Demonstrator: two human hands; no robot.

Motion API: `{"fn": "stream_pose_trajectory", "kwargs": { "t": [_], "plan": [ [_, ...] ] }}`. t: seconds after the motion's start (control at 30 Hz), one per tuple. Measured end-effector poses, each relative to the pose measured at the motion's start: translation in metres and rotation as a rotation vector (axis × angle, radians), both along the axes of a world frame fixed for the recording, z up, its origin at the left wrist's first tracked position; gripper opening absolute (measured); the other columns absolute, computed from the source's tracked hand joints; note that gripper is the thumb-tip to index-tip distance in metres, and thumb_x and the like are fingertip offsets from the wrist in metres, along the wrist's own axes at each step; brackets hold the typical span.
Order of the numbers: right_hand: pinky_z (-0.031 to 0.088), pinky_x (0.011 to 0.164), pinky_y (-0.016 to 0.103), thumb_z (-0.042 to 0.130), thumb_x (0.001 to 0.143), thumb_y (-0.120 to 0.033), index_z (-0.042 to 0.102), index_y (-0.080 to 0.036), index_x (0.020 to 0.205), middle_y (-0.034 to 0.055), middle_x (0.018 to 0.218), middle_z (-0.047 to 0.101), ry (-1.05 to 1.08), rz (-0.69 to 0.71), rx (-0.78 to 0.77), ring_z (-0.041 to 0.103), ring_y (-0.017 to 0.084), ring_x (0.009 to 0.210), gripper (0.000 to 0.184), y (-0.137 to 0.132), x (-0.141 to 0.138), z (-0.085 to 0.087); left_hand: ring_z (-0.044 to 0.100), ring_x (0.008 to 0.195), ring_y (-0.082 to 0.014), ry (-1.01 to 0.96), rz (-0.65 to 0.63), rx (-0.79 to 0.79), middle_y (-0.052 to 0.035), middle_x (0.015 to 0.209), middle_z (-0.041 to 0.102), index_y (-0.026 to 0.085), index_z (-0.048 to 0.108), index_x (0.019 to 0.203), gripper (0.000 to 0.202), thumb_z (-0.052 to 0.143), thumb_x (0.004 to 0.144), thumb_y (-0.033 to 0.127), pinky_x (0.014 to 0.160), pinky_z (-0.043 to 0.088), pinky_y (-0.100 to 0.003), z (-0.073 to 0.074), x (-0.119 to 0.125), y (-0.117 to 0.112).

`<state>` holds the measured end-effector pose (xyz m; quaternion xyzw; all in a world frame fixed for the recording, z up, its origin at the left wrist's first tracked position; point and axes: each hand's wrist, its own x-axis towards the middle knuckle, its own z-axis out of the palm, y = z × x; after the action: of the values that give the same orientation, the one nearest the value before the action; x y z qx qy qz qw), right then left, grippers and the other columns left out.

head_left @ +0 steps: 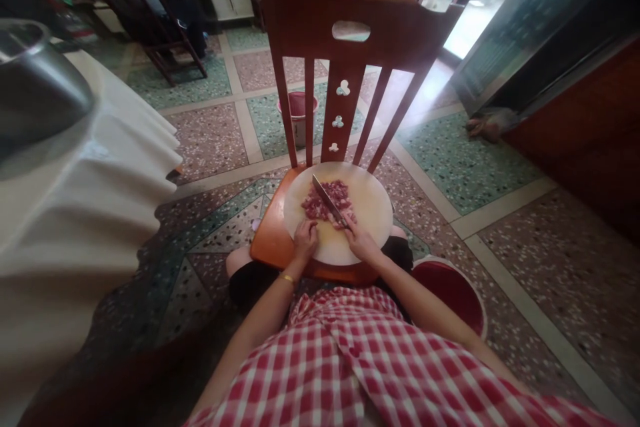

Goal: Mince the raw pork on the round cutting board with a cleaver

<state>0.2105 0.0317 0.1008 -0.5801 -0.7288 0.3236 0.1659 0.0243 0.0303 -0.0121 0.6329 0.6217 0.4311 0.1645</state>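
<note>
A round pale cutting board (373,203) rests on the seat of a wooden chair (350,33) in front of me. A pile of chopped red meat (336,192) lies on the board. My right hand (361,240) is closed round the handle of a knife (325,195), whose blade lies across the meat. My left hand (305,238) rests at the near edge of the meat pile, fingers curled against the board.
A red bucket (453,287) stands on the floor at my right knee. A second small red bucket (299,117) sits beyond the chair. White cloth-covered table (90,193) with a metal pot (35,90) is on the left. Another person sits far back left.
</note>
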Motion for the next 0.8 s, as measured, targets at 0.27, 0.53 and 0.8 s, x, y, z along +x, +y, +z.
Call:
{"fn": "stream_pose_trajectory", "kwargs": {
  "t": [0.27, 0.53, 0.8],
  "plan": [
    [0.043, 0.091, 0.036, 0.037, 0.09, -0.027, 0.031, -0.02, 0.139, 0.009, 0.125, 0.054, 0.078, 0.005, 0.143, 0.052, 0.024, 0.112, 0.05, -0.004, 0.004, 0.007, 0.052, 0.081, -0.0164, 0.029, -0.007, 0.01, -0.005, 0.08, 0.057, 0.016, 0.055, 0.084, 0.016, 0.04, 0.081, 0.014, 0.077, 0.043, -0.03, 0.001, 0.001, 0.0],
    [0.044, 0.09, 0.036, 0.037, 0.09, -0.028, 0.035, -0.023, 0.137, 0.0079, 0.126, 0.054, 0.094, 0.01, 0.183, 0.054, 0.024, 0.11, 0.047, 0.001, 0.007, 0.011, 0.052, 0.082, -0.0167, 0.032, -0.024, -0.006, -0.0049, 0.08, 0.057, 0.017, 0.055, 0.085, 0.015, 0.041, 0.08, 0.014, 0.077, 0.043, -0.03, 0.0, 0.0, 0.001],
    [0.049, 0.082, 0.035, 0.04, 0.089, -0.026, 0.035, -0.024, 0.137, 0.0078, 0.113, 0.063, 0.007, 0.023, 0.076, 0.064, 0.023, 0.093, 0.049, -0.004, 0.002, 0.005, 0.053, 0.081, -0.0165, 0.008, -0.029, -0.004, -0.0051, 0.08, 0.057, 0.017, 0.055, 0.084, 0.016, 0.04, 0.08, 0.013, 0.076, 0.043, -0.03, 0.003, 0.0, 0.001]
  ]
}}
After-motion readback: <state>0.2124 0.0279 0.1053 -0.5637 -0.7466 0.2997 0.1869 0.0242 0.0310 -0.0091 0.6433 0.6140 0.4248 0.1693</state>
